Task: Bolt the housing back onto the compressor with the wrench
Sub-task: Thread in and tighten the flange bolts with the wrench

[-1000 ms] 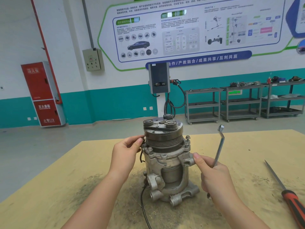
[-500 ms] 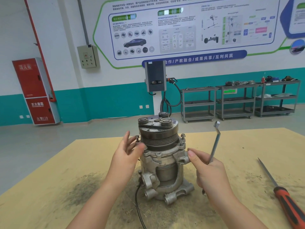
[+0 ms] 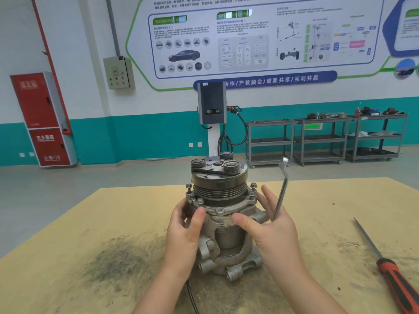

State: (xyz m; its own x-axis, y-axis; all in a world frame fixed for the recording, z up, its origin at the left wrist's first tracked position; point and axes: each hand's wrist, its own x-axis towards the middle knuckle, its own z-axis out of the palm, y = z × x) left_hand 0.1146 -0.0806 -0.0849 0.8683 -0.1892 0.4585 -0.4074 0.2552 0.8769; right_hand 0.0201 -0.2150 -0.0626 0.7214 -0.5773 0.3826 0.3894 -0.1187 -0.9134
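Note:
The grey metal compressor (image 3: 229, 236) stands upright on the wooden table (image 3: 90, 223), its pulley on top. Its housing flange (image 3: 223, 210) rings the body below the pulley, and several bolts (image 3: 253, 186) stick up from it. My left hand (image 3: 184, 232) cups the left side of the flange, thumb on its front. My right hand (image 3: 269, 227) rests against the right side with the thumb on the front, and it holds the silver wrench (image 3: 281, 189) upright between palm and fingers. The wrench head points up, clear of the bolts.
A screwdriver with a red and black handle (image 3: 395, 279) lies at the table's right edge. A black cable (image 3: 192, 298) runs from the compressor toward me. Dark grime stains the table left of the compressor. Grey carts (image 3: 326, 137) line the far wall.
Both hands moved in to press the housing flange from either side, thumbs now on its front. The left hand left the left-side bolt. The wrench stays upright in my right hand.

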